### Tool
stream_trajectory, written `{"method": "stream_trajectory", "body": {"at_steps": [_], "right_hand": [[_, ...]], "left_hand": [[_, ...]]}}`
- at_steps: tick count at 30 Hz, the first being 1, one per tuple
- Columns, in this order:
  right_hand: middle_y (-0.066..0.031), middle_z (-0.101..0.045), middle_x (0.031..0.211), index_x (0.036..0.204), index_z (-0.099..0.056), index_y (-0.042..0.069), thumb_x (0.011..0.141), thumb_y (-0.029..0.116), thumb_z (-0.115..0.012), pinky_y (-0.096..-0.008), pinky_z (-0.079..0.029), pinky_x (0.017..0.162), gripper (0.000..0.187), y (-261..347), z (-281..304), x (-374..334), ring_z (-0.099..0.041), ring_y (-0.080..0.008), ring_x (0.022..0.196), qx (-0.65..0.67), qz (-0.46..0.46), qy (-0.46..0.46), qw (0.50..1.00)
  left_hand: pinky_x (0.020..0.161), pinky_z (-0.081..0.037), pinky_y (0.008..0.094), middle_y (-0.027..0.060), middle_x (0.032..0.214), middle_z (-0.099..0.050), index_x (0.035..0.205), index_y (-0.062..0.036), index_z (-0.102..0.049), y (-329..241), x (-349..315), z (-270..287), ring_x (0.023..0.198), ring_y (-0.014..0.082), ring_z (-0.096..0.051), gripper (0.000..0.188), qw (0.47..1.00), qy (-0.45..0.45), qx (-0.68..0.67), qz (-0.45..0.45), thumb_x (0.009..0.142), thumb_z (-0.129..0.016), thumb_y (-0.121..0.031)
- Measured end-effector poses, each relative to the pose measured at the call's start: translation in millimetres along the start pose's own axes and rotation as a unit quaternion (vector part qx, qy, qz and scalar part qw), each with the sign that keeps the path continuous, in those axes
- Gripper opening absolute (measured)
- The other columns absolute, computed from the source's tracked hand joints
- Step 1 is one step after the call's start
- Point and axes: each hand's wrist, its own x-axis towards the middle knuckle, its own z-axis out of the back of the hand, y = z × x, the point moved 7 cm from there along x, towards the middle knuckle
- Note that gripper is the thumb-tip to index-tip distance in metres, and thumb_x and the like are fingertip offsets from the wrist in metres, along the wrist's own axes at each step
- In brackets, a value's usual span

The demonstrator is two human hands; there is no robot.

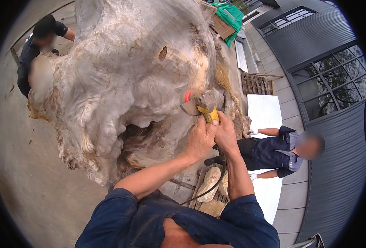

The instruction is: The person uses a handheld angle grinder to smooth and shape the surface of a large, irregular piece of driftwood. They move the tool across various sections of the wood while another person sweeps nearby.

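Note:
A yellow and grey angle grinder [208,108] with a red disc [187,96] is gripped in both of my hands. My left hand [200,139] wraps its body from the left, fingers closed. Around the handle from the right, my right hand [226,130] is closed too. The grinder's head is at the right side of a huge, pale, gnarled mass that looks like a tree root [137,66]; I cannot tell whether the disc touches it. Below the grinder a dark hollow [137,134] opens in the root. A black cord [210,189] trails down past my right forearm.
One co-worker [42,41] bends at the root's far left. Another, in white gloves [274,151], stands at the right beside white panels [263,111]. Rough pale chunks [210,182] lie near my right arm. A straw broom [224,78] and wooden pallet [257,84] are farther back.

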Motion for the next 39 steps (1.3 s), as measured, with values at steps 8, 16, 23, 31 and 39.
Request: {"method": "stream_trajectory", "body": {"at_steps": [8,16,23,31,39], "right_hand": [[-0.0164,-0.066,0.069,0.108,-0.065,-0.004,0.095,0.022,-0.068,-0.0377,-0.050,0.052,0.030,27.0,-31.2,-14.2,-0.067,-0.0221,0.059,-0.090,-0.018,0.095,0.991],[-0.0108,-0.069,0.088,0.122,-0.065,-0.002,0.087,0.012,-0.073,-0.0334,-0.053,0.065,0.039,-5.9,-48.7,-93.0,-0.062,-0.0121,0.077,0.032,-0.064,0.123,0.990],[-0.0046,-0.069,0.098,0.123,-0.066,-0.003,0.079,0.004,-0.075,-0.0264,-0.052,0.074,0.046,-90.8,-36.8,-174.7,-0.064,-0.0105,0.085,0.245,-0.248,0.037,0.936],[-0.0102,-0.071,0.087,0.112,-0.067,-0.008,0.073,0.001,-0.078,-0.0322,-0.056,0.068,0.041,-233.5,-25.9,-219.0,-0.071,-0.0188,0.076,0.194,-0.327,0.025,0.924],[-0.0120,-0.068,0.073,0.100,-0.066,-0.006,0.066,0.002,-0.076,-0.0364,-0.052,0.052,0.036,-411.9,-40.9,-287.9,-0.066,-0.0211,0.058,0.219,-0.421,0.029,0.880]], "left_hand": [[0.069,-0.055,0.0455,0.0257,0.097,-0.067,0.129,0.0075,-0.048,-3.8,-33.1,28.9,0.080,0.0361,-0.070,0.058,0.993,-0.016,-0.088,0.082,0.112,-0.042,-0.047],[0.079,-0.052,0.0496,0.0263,0.102,-0.062,0.133,0.0081,-0.043,4.6,-109.9,44.4,0.090,0.0395,-0.067,0.060,0.998,0.041,0.049,0.017,0.110,-0.047,-0.047],[0.096,-0.052,0.0511,0.0349,0.127,-0.061,0.151,0.0071,-0.044,31.6,-171.1,31.5,0.112,0.0474,-0.065,0.065,0.953,0.228,0.189,0.065,0.106,-0.057,-0.038],[0.063,-0.056,0.0317,0.0110,0.079,-0.073,0.100,0.0035,-0.074,61.6,-171.6,10.6,0.069,0.0152,-0.072,0.026,0.940,0.219,0.225,0.134,0.104,-0.068,-0.021],[0.078,-0.058,0.0297,0.0130,0.119,-0.068,0.128,0.0010,-0.065,-1.0,-73.2,8.8,0.090,0.0162,-0.073,0.029,0.944,0.029,0.307,-0.115,0.099,-0.061,0.003]]}}
